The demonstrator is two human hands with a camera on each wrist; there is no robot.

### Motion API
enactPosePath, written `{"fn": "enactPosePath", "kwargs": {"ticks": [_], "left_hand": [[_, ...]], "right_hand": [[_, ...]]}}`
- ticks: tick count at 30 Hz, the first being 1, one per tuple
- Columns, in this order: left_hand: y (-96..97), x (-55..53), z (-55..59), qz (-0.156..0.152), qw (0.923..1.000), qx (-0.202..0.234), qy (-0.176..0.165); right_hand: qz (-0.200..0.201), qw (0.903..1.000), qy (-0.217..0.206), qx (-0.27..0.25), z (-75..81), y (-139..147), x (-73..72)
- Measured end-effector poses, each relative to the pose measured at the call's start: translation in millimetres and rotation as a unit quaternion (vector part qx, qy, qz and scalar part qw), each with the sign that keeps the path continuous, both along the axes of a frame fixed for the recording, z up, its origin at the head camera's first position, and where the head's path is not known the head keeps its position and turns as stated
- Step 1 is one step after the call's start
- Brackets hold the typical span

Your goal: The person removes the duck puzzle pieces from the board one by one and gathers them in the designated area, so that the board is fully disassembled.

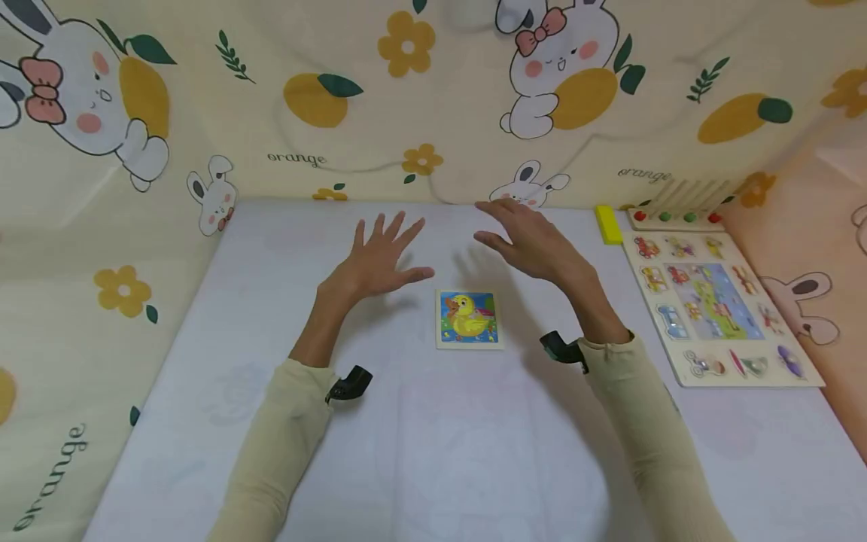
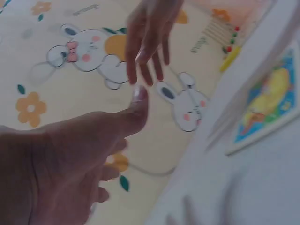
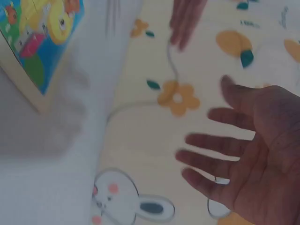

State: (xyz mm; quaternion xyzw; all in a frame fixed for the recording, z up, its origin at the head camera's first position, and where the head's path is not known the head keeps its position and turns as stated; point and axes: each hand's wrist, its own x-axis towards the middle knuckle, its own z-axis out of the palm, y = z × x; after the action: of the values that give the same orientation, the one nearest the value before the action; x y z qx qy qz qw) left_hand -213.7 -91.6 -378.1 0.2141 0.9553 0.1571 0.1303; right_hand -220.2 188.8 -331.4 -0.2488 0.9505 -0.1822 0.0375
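Observation:
A small square duck puzzle (image 1: 469,319) in a pale frame lies flat on the white tabletop, between the two forearms. My left hand (image 1: 379,263) hovers beyond it to the left, fingers spread and holding nothing. To the right, my right hand (image 1: 531,241) is also raised above the table with its fingers extended and nothing in them. In the left wrist view the duck puzzle (image 2: 269,101) appears at the right side, apart from the hand. The right wrist view has the duck puzzle (image 3: 40,37) at its upper left, with the right hand (image 3: 253,150) well away from it.
A wooden board (image 1: 718,309) with several colourful picture pieces lies at the table's right. Behind it stand thin pegs with coloured beads (image 1: 677,217), beside a yellow block (image 1: 608,225). Cloth printed with rabbits (image 1: 562,68) hangs behind the table (image 1: 460,452).

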Motion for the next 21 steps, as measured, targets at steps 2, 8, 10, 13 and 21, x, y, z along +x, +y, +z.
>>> {"fn": "enactPosePath", "kwargs": {"ticks": [2, 8, 10, 13, 21], "left_hand": [[2.4, 2.5, -5.3, -0.029, 0.9993, -0.007, -0.022], [9.4, 9.6, -12.0, -0.090, 0.9925, -0.028, -0.079], [12.1, 10.0, -12.2, -0.098, 0.9905, -0.041, -0.088], [17.2, 9.6, -12.9, -0.114, 0.9869, -0.060, -0.097], [25.9, 9.7, -19.0, -0.141, 0.9790, -0.085, -0.120]], "right_hand": [[0.030, 0.9995, -0.008, 0.000, -4.5, -7, 0.7], [0.098, 0.9932, -0.061, 0.011, -20.7, -25, 2.7], [0.115, 0.9899, -0.079, 0.026, -24.7, -29, 2.1], [0.134, 0.9846, -0.099, 0.052, -27.4, -36, 0.5], [0.145, 0.9711, -0.165, 0.093, -38.7, -54, -3.3]]}}
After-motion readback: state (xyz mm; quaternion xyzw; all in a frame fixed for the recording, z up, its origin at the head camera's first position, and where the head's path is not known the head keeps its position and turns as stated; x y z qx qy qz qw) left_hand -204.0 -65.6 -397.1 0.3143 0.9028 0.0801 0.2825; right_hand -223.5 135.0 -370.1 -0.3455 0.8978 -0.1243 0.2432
